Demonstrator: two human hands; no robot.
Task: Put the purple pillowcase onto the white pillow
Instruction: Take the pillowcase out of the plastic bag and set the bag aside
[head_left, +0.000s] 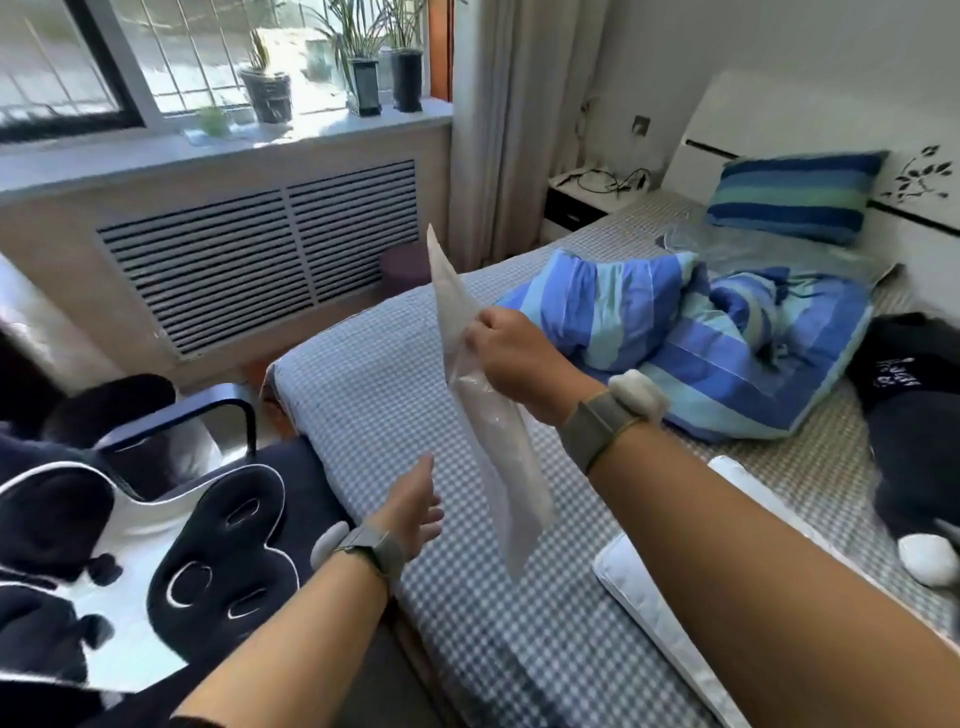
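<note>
Two hands are working over the bed (415, 395): the right hand (511, 358) is pinching a flat clear bag (493, 447) near its middle, fingers curled round the film, and is holding it edge-on above the checked sheet, while the left hand (415, 506) is hovering just below with fingers loosely spread, touching nothing. Something pale is lying folded inside the bag; I am taking it for the pillowcase, though its purple is barely showing through the plastic. The pillow (670, 613) is lying flat on the sheet under the right forearm, well apart from the bag. The packet is looking light and floppy, sagging at its lower end, and the film is likely slippery, so a one-handed pinch is probably not going to open it. The free hand is best taking hold of the bag's open end while the other is drawing out the cloth. The cloth itself should be soft and limp; gripping it at the two corners of its mouth would be keeping the opening wide for the pillow.
</note>
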